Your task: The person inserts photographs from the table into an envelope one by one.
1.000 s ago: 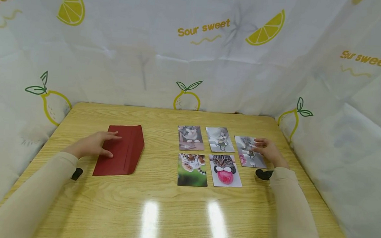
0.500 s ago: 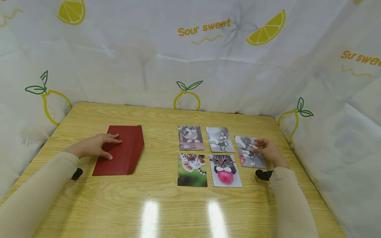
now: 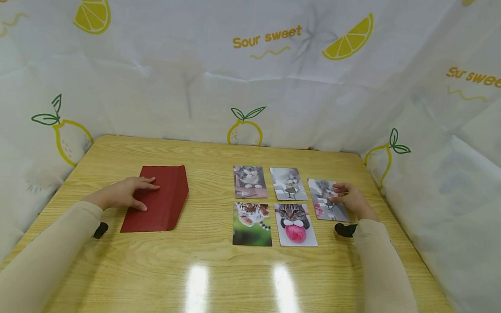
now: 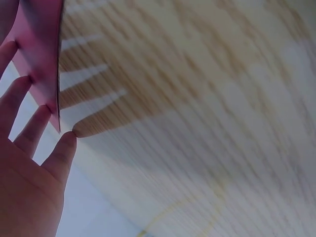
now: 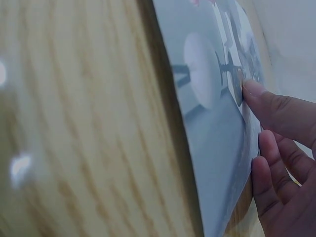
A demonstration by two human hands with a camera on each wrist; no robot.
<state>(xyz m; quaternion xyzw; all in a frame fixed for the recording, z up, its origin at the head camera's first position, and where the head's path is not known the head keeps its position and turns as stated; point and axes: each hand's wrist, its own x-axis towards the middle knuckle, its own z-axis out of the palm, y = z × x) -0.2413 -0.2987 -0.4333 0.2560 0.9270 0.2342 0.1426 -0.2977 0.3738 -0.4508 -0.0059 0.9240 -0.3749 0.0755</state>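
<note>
A red envelope [image 3: 159, 189] lies on the left of the wooden table. My left hand [image 3: 125, 194] rests on its left part with fingers spread; in the left wrist view the little finger [image 4: 66, 143] touches the wood just past the envelope's edge. On the right lies a photo card [image 3: 324, 203] with a grey picture of a table and a pink flower. My right hand [image 3: 352, 199] pinches its right edge. In the right wrist view the thumb [image 5: 276, 108] presses on the picture side while the other fingers curl at the card's edge.
Beside that card, several more lie in two rows: a kitten card [image 3: 251, 178], another grey card [image 3: 291, 187], a tiger cub card [image 3: 252, 232] and a cat card with a pink ball [image 3: 296, 232]. A lemon-printed white curtain [image 3: 173, 86] surrounds the table [image 3: 151, 274].
</note>
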